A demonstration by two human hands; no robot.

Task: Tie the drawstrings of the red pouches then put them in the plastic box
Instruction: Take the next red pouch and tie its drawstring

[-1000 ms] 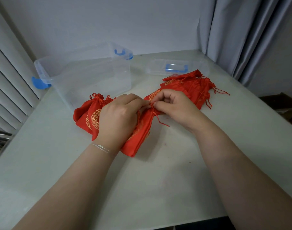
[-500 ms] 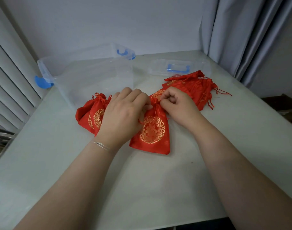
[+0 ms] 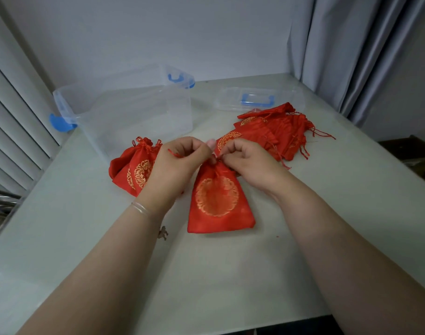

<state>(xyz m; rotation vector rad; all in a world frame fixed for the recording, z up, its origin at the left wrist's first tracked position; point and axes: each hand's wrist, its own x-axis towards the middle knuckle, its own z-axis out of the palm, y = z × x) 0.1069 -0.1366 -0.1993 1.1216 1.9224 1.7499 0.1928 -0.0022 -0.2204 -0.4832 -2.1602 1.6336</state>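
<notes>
A red pouch (image 3: pixel 218 201) with a gold round pattern lies flat on the table in front of me, its gathered neck pointing away. My left hand (image 3: pixel 180 163) pinches one red drawstring at the neck, and my right hand (image 3: pixel 245 158) pinches the other string on the opposite side. Left of my hands lie tied red pouches (image 3: pixel 134 168). A heap of flat red pouches (image 3: pixel 274 131) with loose strings lies behind my right hand. The clear plastic box (image 3: pixel 134 112) with blue latches stands open at the back left.
The box's clear lid (image 3: pixel 257 100) with a blue handle lies at the back right of the table (image 3: pixel 230 274). A grey curtain (image 3: pixel 351 44) hangs at the right and window blinds (image 3: pixel 11 131) at the left. A small charm (image 3: pixel 162 232) dangles by my left wrist.
The pouch has been turned and laid flat with its gold pattern facing up. Both hands have risen to its neck and moved slightly apart, each with a string.
</notes>
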